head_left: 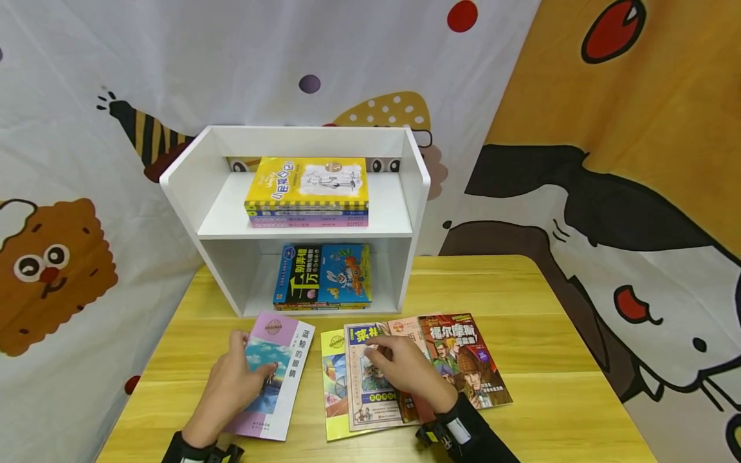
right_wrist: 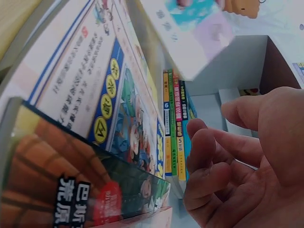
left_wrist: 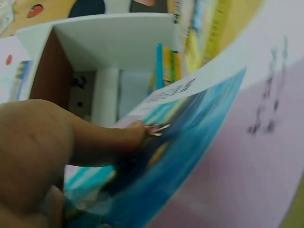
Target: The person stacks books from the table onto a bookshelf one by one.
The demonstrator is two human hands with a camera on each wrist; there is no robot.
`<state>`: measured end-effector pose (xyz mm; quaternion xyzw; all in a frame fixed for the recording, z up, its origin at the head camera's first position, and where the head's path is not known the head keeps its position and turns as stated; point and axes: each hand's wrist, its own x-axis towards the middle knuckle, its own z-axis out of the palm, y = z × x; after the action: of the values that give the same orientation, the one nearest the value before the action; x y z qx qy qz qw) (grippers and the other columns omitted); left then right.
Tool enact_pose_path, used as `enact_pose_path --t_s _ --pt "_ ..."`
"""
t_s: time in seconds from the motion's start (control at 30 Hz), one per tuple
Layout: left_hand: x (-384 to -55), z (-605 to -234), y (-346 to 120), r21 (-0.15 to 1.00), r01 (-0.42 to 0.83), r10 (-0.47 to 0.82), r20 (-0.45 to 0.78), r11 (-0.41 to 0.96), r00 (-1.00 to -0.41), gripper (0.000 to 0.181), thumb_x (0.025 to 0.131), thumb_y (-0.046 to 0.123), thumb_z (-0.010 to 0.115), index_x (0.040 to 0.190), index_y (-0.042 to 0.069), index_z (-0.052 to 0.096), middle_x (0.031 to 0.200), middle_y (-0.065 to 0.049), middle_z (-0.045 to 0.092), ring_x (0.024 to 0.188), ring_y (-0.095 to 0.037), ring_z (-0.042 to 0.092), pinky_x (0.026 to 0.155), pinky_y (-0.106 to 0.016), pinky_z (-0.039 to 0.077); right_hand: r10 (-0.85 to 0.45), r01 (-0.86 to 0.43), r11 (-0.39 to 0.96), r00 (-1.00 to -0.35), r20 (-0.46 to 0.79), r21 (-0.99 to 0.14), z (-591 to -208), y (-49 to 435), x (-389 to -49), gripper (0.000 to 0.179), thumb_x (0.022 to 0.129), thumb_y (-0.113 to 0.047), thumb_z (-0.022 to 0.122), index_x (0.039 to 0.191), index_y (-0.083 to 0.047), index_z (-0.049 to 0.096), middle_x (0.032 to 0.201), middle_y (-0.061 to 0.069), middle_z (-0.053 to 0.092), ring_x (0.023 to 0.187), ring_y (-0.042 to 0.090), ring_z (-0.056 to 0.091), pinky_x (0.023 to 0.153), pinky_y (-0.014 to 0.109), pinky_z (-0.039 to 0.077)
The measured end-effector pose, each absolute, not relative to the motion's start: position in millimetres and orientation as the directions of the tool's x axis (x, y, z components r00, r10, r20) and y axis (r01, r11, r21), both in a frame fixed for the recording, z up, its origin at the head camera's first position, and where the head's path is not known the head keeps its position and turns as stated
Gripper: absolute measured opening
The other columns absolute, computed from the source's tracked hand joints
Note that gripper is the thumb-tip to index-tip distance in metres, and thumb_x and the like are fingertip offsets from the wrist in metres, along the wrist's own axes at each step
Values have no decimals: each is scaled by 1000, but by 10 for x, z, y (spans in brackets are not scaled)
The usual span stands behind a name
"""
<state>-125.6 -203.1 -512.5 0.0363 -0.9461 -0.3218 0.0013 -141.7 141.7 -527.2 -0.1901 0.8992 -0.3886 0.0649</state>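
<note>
My left hand [head_left: 231, 379] grips a lilac-and-white book [head_left: 292, 386] with a blue sea picture by its left side, thumb on the cover; the left wrist view shows this book [left_wrist: 190, 137] close up. Over several overlapping books hovers my right hand [head_left: 408, 370], its fingers loosely bent and nothing between them, as the right wrist view of the hand [right_wrist: 266, 156] shows. Those books include a yellow one [head_left: 336, 411], a cream one [head_left: 361, 408] and, at the right, a dark red one [head_left: 463, 360]. My right hand and wrist partly cover the middle ones.
A white two-tier shelf [head_left: 220, 199] stands at the back of the wooden table [head_left: 556, 386]. Its upper tier bears a stack topped by a yellow book [head_left: 312, 180]; the lower holds a stack topped by a blue-and-black book [head_left: 324, 273]. Behind hangs a cartoon-printed cloth [head_left: 231, 58].
</note>
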Motion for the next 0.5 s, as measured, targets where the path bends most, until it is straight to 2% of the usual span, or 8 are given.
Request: enact_pose_path --t_s 0.2,0.33,0.5 --pt "-1197 -4828 -1960 693 40 -83 142 720 -986 69 79 42 72 131 18 35 112 -13 62 90 -23 59 68 -45 49 -408 -312 580 -911 64 -752 -5249 1383 -1411 26 97 -43 45 120 -38 57 65 -3 60 43 13 46 38 27 37" --pt "-1189 -4605 -1840 752 126 -90 240 647 -967 65 78 41 72 131 24 38 111 -3 63 88 -16 60 69 -44 51 -403 -346 559 -908 117 -754 -5206 1337 -1417 27 97 -44 44 120 -37 57 84 -7 64 51 10 50 46 28 44" --pt "-1169 -4374 -1624 869 200 -88 267 453 -960 64 77 35 75 128 28 38 105 1 62 81 -13 62 64 -40 55 -414 -374 507 -896 161 -777 -5103 1213 -1411 33 96 -48 43 125 -36 55 106 -9 63 74 7 58 62 29 52"
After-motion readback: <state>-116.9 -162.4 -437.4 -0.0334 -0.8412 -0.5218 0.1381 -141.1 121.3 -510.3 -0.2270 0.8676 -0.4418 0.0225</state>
